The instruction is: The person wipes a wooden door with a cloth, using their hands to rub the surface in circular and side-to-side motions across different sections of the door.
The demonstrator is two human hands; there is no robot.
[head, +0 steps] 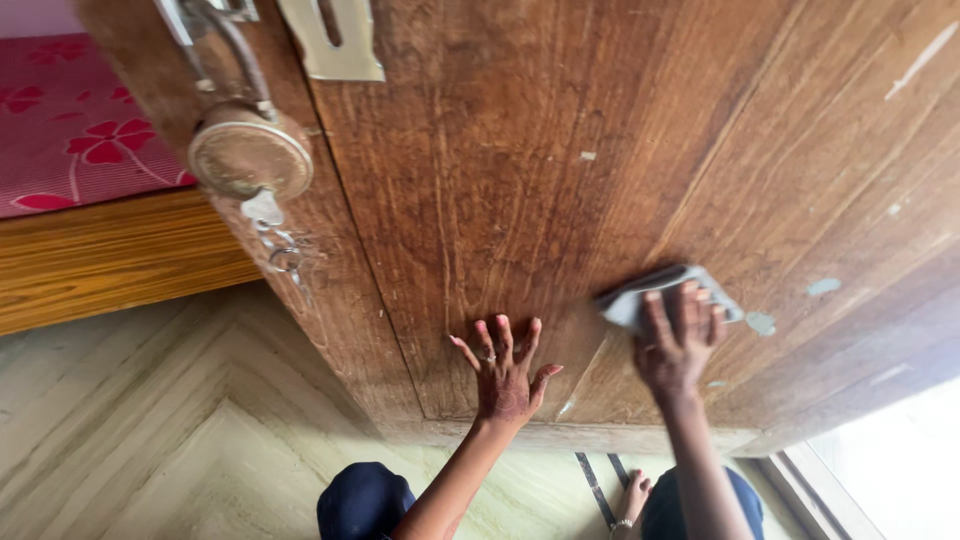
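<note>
The left hand (503, 372) lies flat and open on the wooden door (560, 180) to hold steady, while the right hand (676, 340) presses a grey cloth (640, 296) against it.

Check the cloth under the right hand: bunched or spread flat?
Bunched. The cloth sits crumpled under the right hand, pressed on the door, only a small folded wad showing past the fingers.

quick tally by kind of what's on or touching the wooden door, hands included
hands pressed on the door: 2, left hand flat and bare, right hand on the cloth
grey cloth: 1
round brass knob: 1
key hanging below the knob: 1
metal latch plate: 1
total: 6
</note>
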